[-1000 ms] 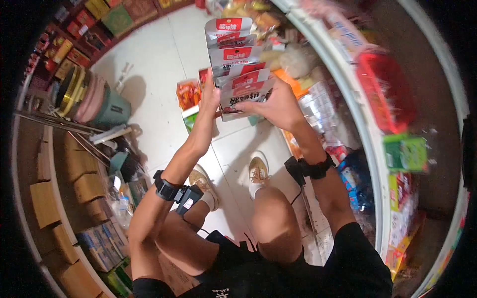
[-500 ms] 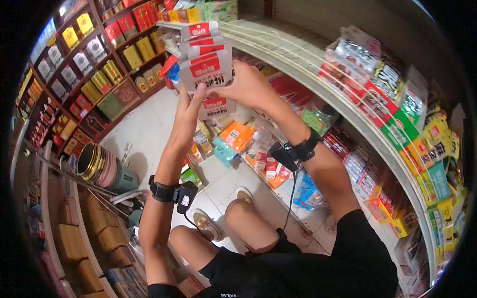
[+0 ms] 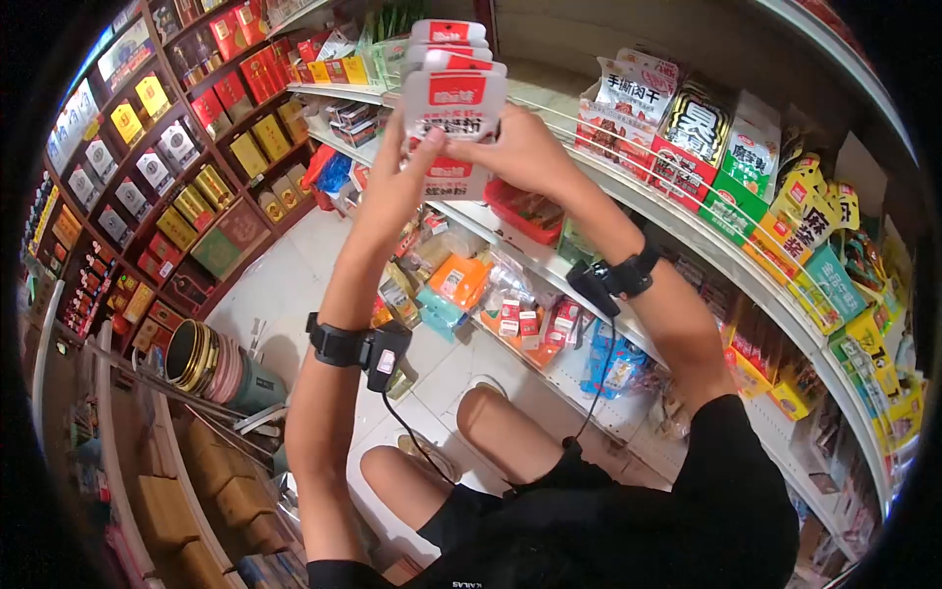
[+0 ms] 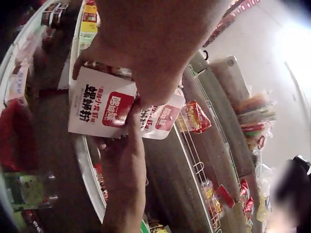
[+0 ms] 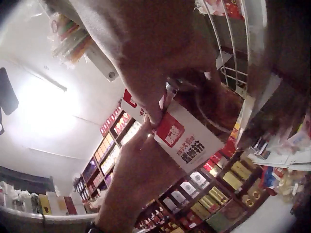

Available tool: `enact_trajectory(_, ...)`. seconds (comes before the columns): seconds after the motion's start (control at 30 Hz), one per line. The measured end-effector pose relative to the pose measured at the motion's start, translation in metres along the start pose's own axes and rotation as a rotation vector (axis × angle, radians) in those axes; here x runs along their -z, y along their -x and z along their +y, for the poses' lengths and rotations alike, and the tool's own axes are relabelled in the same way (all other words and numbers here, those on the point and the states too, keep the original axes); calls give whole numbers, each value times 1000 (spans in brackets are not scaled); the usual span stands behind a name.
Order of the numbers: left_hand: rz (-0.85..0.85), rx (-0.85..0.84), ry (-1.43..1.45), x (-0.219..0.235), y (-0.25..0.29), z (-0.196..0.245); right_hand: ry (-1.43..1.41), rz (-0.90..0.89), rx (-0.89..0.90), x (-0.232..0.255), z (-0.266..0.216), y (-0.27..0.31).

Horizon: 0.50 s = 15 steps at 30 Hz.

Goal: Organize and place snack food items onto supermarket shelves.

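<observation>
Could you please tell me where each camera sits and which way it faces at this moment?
Head: on the head, looking down at both hands, left hand and right hand, holding white packets by the shelf; arms and knees show.
Left wrist: looks up along the left hand.
Right wrist: looks up along the right hand.
All views share the packets.

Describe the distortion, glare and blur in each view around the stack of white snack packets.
Head view: strong fisheye bends the shelves into arcs, with dark vignetted corners; the packets are sharp. Left wrist view: the left hand is close and soft, and the background is washed bright at right. Right wrist view: ceiling light glare bleaches the left side, and the right hand is dark and blurred.
</observation>
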<state>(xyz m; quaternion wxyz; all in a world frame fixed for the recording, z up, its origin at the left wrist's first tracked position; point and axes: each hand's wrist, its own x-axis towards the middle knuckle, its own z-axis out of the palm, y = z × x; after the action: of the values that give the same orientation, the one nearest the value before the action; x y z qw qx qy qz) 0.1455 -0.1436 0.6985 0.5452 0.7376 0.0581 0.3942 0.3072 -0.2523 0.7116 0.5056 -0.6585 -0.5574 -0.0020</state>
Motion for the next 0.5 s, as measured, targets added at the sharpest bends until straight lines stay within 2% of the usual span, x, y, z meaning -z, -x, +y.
enact_trajectory(0.07,-25,-1,34,3,2,-16,3,-39,-32,0,-3,8)
enact_trajectory(0.13,-49,12,16,6,8,-26,182,-118,-133,-2,-4,17)
enact_trajectory(0.17,-28,-21,10,3,11,-30,119,-81,10,-9,-1,18)
enact_trajectory(0.27,-14,-14,39,-1,16,-36,148,-177,-84,-2,6,21)
enact_trajectory(0.3,-30,-40,71,-2,16,-33,100,-179,13,-4,13,15)
enact_trajectory(0.33,-46,-63,102,-1,16,-31,97,-176,6,-1,17,15)
enact_trajectory(0.4,-56,-48,74,3,13,-25,282,-187,0,8,-5,10)
enact_trajectory(0.43,-34,-92,69,4,11,-21,235,-178,87,11,-6,5)
enact_trajectory(0.5,-17,-130,63,4,5,-17,290,-182,126,19,-17,-4)
